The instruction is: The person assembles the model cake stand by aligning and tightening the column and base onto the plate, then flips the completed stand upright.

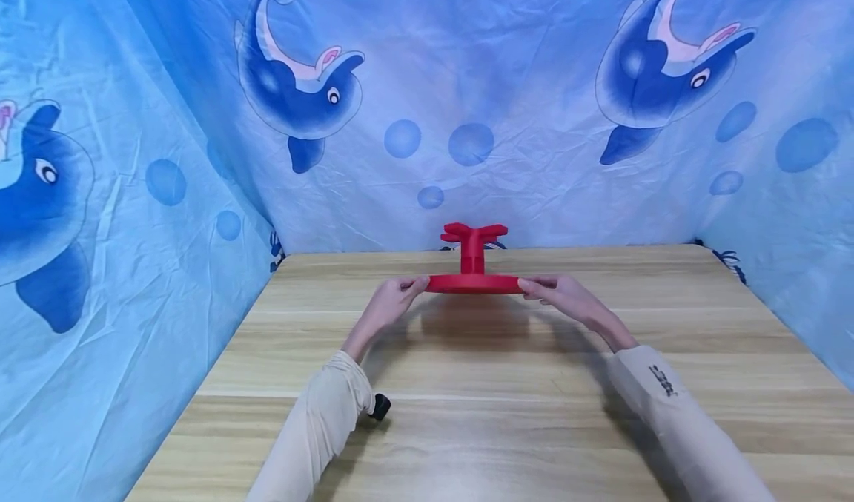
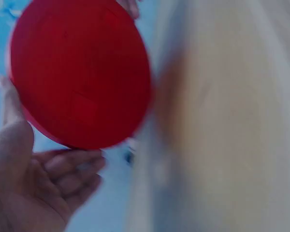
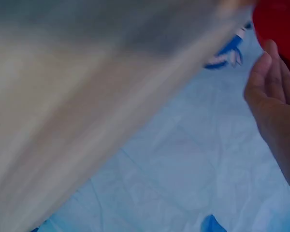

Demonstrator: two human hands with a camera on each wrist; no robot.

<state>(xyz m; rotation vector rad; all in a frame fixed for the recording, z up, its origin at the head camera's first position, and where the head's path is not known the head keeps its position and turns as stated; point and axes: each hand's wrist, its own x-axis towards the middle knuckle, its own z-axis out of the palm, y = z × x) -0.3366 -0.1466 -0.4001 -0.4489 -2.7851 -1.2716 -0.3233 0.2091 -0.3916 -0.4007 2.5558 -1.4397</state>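
A red stand with a round disc base (image 1: 472,285), a short post and branching arms on top is held upright above the wooden table. My left hand (image 1: 394,303) pinches the disc's left edge, thumb toward me. On the opposite edge my right hand (image 1: 563,296) grips the rim between thumb and fingers. The left wrist view shows the disc's flat, plain underside (image 2: 82,72), with the fingers beneath its edge. Only part of the red disc (image 3: 282,31) shows in the right wrist view, beside the fingertips.
The wooden table (image 1: 454,428) carries a shadow below the disc. Blue cloth (image 1: 534,190) printed with dolphins hangs behind and at both sides. Tied dark cords (image 1: 730,261) show at the table's far corners. A small black piece (image 1: 380,407) sticks out by the left sleeve.
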